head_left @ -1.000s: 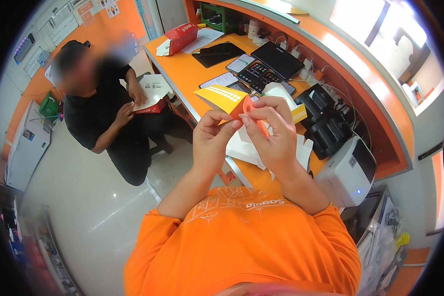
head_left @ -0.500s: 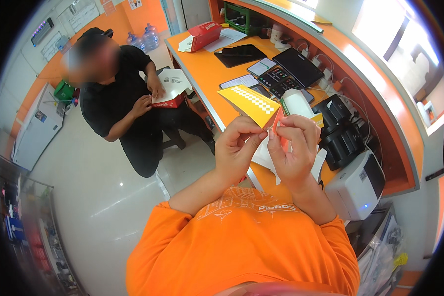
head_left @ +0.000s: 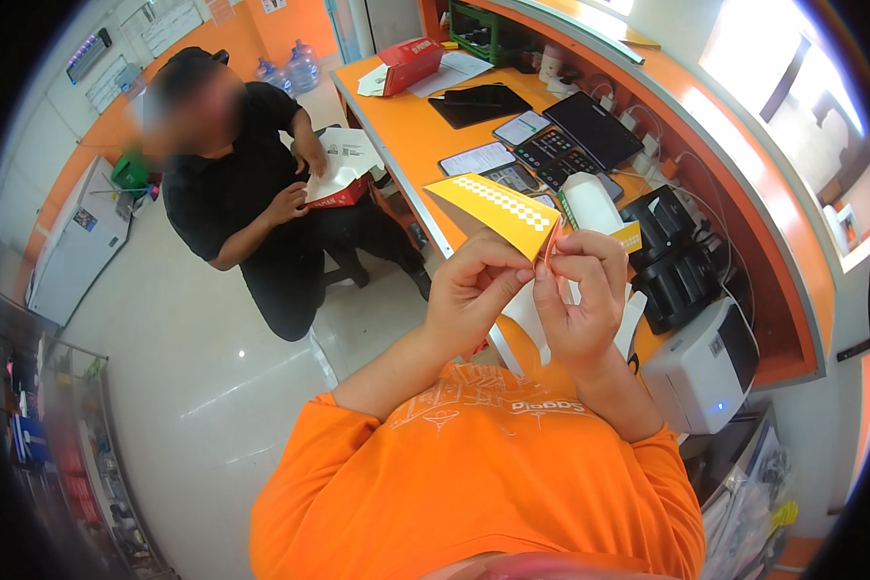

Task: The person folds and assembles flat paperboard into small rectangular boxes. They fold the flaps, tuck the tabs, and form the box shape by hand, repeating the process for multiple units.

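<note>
Between my two hands, above the counter's front edge, is a yellow folding food carton [head_left: 498,211] with a band of white checks and a narrow red-orange side. My left hand [head_left: 474,295] pinches its lower edge between thumb and bent fingers. On the other side, my right hand [head_left: 588,300] is closed on the carton's red-orange edge, thumb against fingertips. The thumbs are close together at one corner, and the fingers hide the fold there. White card panels [head_left: 530,317] show below and behind my hands; whether they belong to the same carton I cannot tell.
Phones [head_left: 478,161] and tablets [head_left: 593,133] lie on the orange counter [head_left: 382,121]. At right stand black machines [head_left: 662,256] and a white printer [head_left: 698,372]; a white-and-green carton [head_left: 590,203] lies behind my hands. At left, a seated person [head_left: 251,184] handles a red-and-white box [head_left: 343,184].
The carton has tipped slightly, and less of its red-orange side shows beside my right fingers. Both hands keep their pinch. The whole view has shifted a little.
</note>
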A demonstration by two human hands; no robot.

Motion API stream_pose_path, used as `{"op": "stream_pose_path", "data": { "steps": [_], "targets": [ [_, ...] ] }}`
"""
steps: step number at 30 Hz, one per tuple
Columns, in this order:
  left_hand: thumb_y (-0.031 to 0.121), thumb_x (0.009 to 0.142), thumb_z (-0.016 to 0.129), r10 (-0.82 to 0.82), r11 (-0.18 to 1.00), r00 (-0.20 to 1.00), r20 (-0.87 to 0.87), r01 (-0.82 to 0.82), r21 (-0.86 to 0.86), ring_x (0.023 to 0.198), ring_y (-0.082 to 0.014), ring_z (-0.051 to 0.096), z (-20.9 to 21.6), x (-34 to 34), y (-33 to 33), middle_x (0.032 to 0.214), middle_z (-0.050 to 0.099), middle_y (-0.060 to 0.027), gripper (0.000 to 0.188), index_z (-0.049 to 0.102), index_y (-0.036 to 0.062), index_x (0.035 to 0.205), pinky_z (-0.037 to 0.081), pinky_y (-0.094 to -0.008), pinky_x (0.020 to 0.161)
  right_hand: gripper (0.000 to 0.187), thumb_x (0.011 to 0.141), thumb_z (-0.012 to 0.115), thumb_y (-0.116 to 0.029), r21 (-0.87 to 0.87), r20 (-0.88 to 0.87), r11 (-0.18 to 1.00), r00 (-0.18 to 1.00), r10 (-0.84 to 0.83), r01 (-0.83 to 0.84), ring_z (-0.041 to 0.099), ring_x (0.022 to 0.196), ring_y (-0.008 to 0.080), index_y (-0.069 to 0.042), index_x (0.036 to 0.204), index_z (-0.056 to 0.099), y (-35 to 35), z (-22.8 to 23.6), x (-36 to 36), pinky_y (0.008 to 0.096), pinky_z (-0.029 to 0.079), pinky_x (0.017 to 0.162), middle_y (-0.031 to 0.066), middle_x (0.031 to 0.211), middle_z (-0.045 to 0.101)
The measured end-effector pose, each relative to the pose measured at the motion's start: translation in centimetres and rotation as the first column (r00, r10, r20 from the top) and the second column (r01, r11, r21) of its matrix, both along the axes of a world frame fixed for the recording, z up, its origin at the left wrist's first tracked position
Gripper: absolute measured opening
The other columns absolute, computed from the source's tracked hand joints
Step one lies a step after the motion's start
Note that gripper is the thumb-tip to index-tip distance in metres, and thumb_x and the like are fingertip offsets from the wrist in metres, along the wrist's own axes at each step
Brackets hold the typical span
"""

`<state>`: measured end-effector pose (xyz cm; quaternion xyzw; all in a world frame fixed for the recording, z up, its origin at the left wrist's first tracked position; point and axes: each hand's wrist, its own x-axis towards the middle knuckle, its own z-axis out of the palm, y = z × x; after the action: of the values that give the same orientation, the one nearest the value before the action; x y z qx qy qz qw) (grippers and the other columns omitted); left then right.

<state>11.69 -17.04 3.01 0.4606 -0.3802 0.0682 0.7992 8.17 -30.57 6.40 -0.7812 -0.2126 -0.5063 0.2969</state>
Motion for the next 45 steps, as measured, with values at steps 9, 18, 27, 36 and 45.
{"op": "stream_pose_path", "data": {
  "steps": [9,18,27,36,45],
  "targets": [
    [-0.004,0.088,0.059,-0.021,0.984,0.983,-0.18,-0.011,-0.176,0.102,-0.0141,0.059,-0.4,-0.5,-1.0,0.108,0.059,-0.0079,0.028,0.05,0.0006,0.114,0.048,-0.0278,0.089,0.022,0.074,0.071,-0.004,0.076,-0.032,0.986,0.988,0.15,-0.147,0.058,0.087,0.0211,-0.004,0.094,0.063,-0.3,-0.5,0.1,0.032,0.04,0.076,0.0087,0.102,0.063],
    [0.004,0.093,0.054,-0.016,0.988,0.997,-0.07,0.005,-0.157,0.11,-0.018,0.055,-1.2,-0.2,-0.9,0.119,0.057,-0.0105,0.031,0.047,-0.0006,0.123,0.044,-0.0328,0.095,0.037,0.075,0.069,-0.012,-0.235,0.036,0.972,0.999,0.023,-0.014,0.056,0.099,0.0225,-0.009,0.112,0.064,-0.8,-1.1,-0.5,0.0365,0.038,0.088,0.0077,0.117,0.058],
    [0.006,0.093,0.055,-0.056,0.893,0.937,-0.345,-0.107,-0.437,0.107,-0.018,0.057,0.3,0.6,-0.5,0.114,0.055,-0.0082,0.024,0.043,0.0041,0.114,0.05,-0.038,0.092,0.057,0.07,0.073,-0.013,-0.2,-0.17,0.979,0.985,0.012,-0.046,0.048,0.115,0.0244,-0.013,0.125,0.057,-0.5,-1.8,-0.2,0.0398,0.038,0.093,0.0093,0.131,0.048],
    [0.019,0.093,0.053,-0.157,0.982,0.967,-0.2,0.174,0.069,0.128,-0.0226,0.04,-0.3,0.5,-0.4,0.135,0.044,-0.0108,0.042,0.043,0.0087,0.133,0.037,-0.0371,0.102,0.045,0.077,0.068,-0.003,0.026,-0.25,0.993,0.961,0.119,-0.117,0.06,0.1,0.0323,-0.004,0.119,0.05,-1.0,-2.7,0.8,0.0368,0.051,0.081,0.0147,0.121,0.051],
    [0.019,0.074,0.07,0.059,0.847,0.974,0.22,-0.165,0.505,0.122,-0.0333,0.04,-1.8,0.5,-0.8,0.135,0.041,-0.0148,0.073,0.036,0.0091,0.138,0.033,-0.044,0.101,0.035,0.089,0.056,-0.004,0.72,-0.438,0.692,0.739,0.512,-0.052,0.061,0.096,0.0185,0.001,0.121,0.044,-1.3,-3.0,1.3,0.029,0.057,0.072,0.0086,0.109,0.055]
  ]
}}
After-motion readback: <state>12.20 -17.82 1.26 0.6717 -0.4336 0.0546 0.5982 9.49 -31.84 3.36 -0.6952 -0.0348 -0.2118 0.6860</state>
